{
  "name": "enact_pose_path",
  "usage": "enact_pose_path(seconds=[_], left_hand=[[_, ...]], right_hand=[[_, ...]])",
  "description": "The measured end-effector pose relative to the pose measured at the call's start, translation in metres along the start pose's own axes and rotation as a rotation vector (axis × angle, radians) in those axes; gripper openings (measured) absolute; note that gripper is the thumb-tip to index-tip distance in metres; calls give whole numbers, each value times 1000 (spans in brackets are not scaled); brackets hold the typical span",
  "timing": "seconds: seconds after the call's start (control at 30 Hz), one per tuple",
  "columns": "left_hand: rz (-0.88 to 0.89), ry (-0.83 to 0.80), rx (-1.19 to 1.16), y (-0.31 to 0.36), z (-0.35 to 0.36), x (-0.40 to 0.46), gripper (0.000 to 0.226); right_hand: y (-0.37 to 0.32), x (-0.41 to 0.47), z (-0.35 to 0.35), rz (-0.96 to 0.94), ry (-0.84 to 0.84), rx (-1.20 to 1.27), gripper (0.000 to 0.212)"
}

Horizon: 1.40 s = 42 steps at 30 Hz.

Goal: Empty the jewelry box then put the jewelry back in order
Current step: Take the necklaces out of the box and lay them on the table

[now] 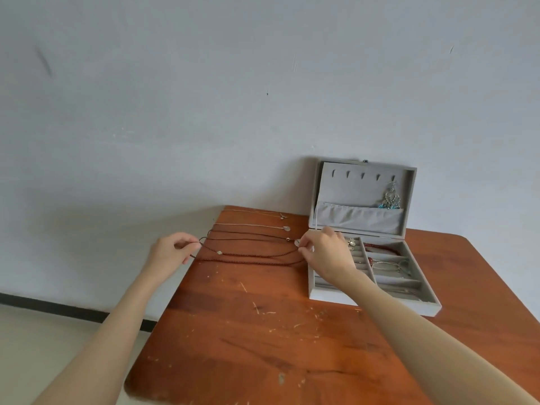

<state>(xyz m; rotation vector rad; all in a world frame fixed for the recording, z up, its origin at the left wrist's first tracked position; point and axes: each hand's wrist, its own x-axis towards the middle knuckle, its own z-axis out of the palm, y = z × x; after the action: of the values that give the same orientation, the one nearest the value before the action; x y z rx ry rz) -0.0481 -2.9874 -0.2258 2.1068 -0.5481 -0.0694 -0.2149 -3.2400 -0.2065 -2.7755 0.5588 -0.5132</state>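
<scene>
Right hand hides jewelry box left slots, both hands' fingers pinching dark bead necklace ends, left hand past tabletop edge.

- My left arm comes in bare from the lower left and runs up and to the right, held nearly straight.
- My left hand sits at the end of it, back facing up, wrist level.
- Its fingers curl in, with thumb and forefinger pinched together at the tip on the right side of the hand.
- My right arm enters from the lower right and reaches up and to the left, also bare.
- My right hand is turned back-up, knuckles raised, wrist bent slightly down.
- Its fingers are curled, and the tips pinch at the hand's left edge.
- The two hands are well apart, roughly level with each other.
</scene>
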Motion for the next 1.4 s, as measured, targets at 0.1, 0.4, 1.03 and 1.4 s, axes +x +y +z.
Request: enact_pose_path(seconds=[0.1, 0.4, 1.03, 1.4], left_hand=[[-16, -2, -18, -6, 4, 4, 7], [5, -21, 152, -7, 13, 9, 17], [250, -509, 812, 21, 62, -19, 49], [263, -472, 780, 29, 62, -15, 50]], right_hand=[[1, 2, 6, -32, -8, -43, 12], [1, 6, 11, -14, -34, -80, 21], [-24, -25, 22, -174, -406, -458, 57], [-25, -21, 20, -130, -411, -336, 58]])
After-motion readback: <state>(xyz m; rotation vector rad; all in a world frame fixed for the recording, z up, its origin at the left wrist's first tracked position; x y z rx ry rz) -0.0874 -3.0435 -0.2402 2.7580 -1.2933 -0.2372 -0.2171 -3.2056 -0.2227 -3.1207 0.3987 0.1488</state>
